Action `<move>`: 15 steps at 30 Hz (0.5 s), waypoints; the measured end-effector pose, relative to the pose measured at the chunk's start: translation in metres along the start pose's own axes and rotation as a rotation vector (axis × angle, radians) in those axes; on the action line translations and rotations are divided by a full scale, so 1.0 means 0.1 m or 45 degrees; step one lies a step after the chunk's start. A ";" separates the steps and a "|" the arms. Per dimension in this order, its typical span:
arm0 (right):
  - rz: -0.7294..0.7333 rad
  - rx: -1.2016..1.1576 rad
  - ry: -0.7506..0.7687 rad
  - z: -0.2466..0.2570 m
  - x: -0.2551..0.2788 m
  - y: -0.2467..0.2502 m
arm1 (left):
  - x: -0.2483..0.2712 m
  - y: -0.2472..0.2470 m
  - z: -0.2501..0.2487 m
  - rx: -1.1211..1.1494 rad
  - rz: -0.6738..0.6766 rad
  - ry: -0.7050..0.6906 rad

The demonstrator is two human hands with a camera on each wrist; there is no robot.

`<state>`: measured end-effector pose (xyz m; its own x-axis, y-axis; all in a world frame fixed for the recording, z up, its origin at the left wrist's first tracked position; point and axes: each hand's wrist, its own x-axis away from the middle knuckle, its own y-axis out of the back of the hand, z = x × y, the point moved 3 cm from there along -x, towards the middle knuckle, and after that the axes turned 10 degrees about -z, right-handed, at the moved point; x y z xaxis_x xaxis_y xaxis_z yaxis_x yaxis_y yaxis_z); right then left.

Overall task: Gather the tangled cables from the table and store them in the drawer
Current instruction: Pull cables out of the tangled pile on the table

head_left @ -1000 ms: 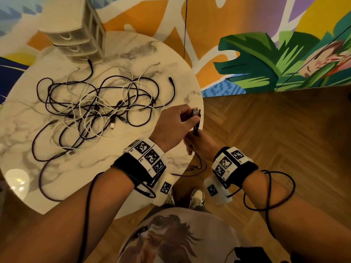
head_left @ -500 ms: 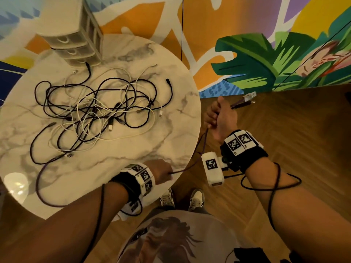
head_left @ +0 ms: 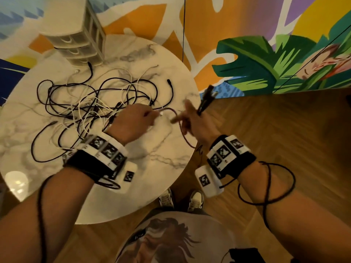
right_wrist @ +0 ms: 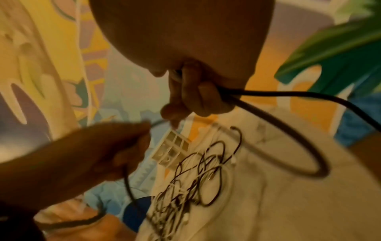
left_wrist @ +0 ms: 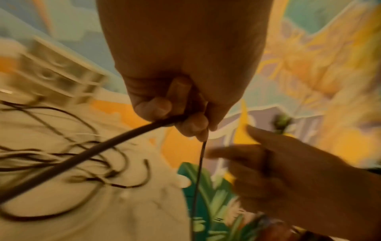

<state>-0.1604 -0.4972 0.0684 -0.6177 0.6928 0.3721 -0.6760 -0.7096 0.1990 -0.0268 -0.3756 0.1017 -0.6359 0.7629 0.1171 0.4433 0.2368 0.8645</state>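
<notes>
Both forearms reach forward, each wrist wrapped in a black band with white marker blocks. The left hand [head_left: 133, 120] sits at about 10 o'clock from the right hand [head_left: 197, 122], close beside it, fingers curled and pinching a dark cable [head_left: 171, 111]. The right hand grips the same cable, index finger and thumb sticking out.

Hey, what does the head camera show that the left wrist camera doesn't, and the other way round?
Only the head view shows both wristbands, the shoes, the wooden floor and the table's whole round top.

Only the left wrist view shows the left hand's grip from below: fingers curled round a dark cable.

Both show the cable tangle, the drawer unit, the right hand and the mural.
</notes>
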 end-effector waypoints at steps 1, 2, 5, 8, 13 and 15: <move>0.076 -0.036 -0.025 0.01 0.05 -0.10 | 0.07 -0.04 -0.20 0.012 0.038 -0.059; 0.121 -0.123 -0.060 0.01 0.07 -0.16 | 0.14 -0.11 -0.37 0.041 0.077 -0.119; 0.142 -0.280 -0.064 -0.05 0.01 -0.21 | 0.28 -0.26 -0.55 0.169 0.090 -0.200; -0.061 -0.295 -0.035 -0.15 -0.09 -0.12 | 0.31 -0.44 -0.35 0.101 0.175 -0.137; -0.340 -0.776 -0.196 -0.22 -0.17 0.19 | 0.49 -0.70 0.58 -0.044 0.387 0.142; -0.222 -1.044 -0.308 -0.26 -0.13 0.15 | 0.53 -0.65 0.81 -0.157 0.306 0.196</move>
<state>-0.1732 -0.5132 0.0427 -0.4388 0.6705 0.5983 -0.8866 -0.2147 -0.4096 -0.0381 -0.3022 0.0118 -0.6144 0.6860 0.3897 0.5186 -0.0211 0.8548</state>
